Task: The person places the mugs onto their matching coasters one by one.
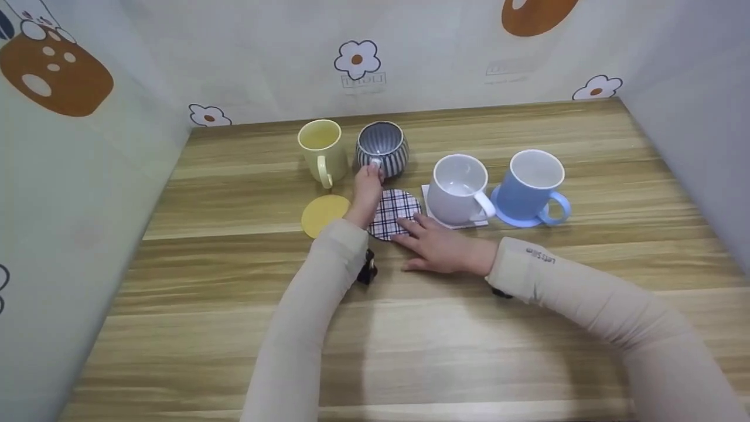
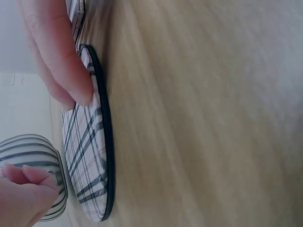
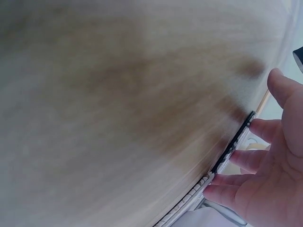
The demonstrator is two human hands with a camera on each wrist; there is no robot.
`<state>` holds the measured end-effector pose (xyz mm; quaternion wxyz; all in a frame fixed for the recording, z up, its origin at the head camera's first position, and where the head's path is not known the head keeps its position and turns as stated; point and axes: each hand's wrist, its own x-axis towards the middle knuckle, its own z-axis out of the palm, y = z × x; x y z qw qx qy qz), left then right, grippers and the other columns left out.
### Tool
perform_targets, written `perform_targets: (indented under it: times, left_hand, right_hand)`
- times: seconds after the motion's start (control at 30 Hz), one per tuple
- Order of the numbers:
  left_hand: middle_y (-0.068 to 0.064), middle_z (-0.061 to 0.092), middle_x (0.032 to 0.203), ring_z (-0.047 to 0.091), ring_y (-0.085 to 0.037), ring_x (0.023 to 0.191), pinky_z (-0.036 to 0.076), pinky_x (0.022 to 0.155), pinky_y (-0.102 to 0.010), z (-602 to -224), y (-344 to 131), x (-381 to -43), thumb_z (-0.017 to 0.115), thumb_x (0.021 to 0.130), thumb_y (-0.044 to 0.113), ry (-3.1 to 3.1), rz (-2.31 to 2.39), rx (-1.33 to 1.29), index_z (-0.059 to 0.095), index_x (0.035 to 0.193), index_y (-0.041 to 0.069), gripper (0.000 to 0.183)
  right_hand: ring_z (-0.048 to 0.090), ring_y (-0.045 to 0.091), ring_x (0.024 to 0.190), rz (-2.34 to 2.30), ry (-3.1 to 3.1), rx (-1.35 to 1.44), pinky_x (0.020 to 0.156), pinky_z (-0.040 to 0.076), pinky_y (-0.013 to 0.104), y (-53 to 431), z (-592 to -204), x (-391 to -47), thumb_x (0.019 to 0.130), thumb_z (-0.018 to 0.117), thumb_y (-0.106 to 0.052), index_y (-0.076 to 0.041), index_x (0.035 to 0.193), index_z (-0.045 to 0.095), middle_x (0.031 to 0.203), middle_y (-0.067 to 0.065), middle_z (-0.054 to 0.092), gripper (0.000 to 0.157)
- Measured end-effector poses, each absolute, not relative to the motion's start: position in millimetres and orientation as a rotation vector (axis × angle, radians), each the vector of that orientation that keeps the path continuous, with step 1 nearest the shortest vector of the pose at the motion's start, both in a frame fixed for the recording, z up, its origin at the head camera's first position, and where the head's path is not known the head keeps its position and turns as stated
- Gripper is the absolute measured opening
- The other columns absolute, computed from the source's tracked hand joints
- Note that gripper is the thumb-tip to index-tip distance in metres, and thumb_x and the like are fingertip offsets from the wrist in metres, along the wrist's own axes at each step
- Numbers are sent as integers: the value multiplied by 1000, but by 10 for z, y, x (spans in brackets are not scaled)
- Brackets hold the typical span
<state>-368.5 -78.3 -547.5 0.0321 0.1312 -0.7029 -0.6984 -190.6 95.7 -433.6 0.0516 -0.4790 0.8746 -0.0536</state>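
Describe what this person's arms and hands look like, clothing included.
Both arms wear long, close-fitting beige sleeves: the left sleeve looks plain, while the right sleeve carries small dark lettering near its cuff. A small black piece shows at the left cuff and another below the right. The left hand and right hand are gloveless.

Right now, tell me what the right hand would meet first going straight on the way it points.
Past the plaid coaster it touches, probably the left hand near its wrist, though depth is unclear.
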Motion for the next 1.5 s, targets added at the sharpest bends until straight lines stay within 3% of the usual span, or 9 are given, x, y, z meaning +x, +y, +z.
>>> perform_targets:
  times: [0.07,0.23,0.43,0.63,0.8,1.03,1.5]
  left_hand:
    - [-3,53,79,48,-14,75,41,71,-26,-5315,-785,-3583,36,100,28,-2203,-2107,391,56,87,7,31]
    - [1,53,72,48,-10,69,39,65,-21,-5027,-825,-3336,39,98,32,-2249,-1981,275,55,77,14,32]
    - [-3,48,74,45,-15,73,37,68,-22,-4199,-775,-2722,37,100,19,-2283,-2019,334,54,85,0,30]
    - [-1,43,68,40,-11,64,32,57,-15,-3835,-785,-2417,37,99,11,-2198,-2133,312,51,80,-3,27]
    - [0,43,67,36,-7,56,29,51,-16,-3848,-826,-2377,36,99,12,-2074,-2297,289,50,79,-1,28]
    - [1,43,68,37,-10,60,30,54,-21,-4019,-903,-2410,39,99,16,-2030,-2364,240,49,75,6,28]
    - [3,43,66,33,-4,51,24,45,-15,-4098,-970,-2294,39,99,16,-2101,-2342,147,50,72,8,30]
  right_hand:
    - [29,53,124,-157,2655,-1451,105,25,55,961,-4326,-1898,90,50,-45,-5,135,43,142,28,31,61]
    - [29,52,125,-132,2650,-1447,105,25,55,967,-4315,-1890,90,50,-45,-5,136,42,142,27,30,61]
    - [29,51,125,-127,2649,-1450,105,25,54,962,-4314,-1898,90,50,-45,-6,136,42,142,27,30,61]
    - [29,52,125,-136,2652,-1444,104,26,55,963,-4315,-1893,90,50,-45,-5,136,42,142,27,30,61]
    - [29,52,125,-143,2649,-1443,105,25,55,965,-4311,-1890,90,50,-45,-6,136,42,142,27,30,61]
    - [28,53,126,-152,2643,-1421,105,25,56,963,-4304,-1892,90,50,-45,-6,136,42,143,27,29,61]
    - [28,54,125,-147,2651,-1419,105,25,55,960,-4326,-1900,90,50,-46,-7,136,43,143,26,30,61]
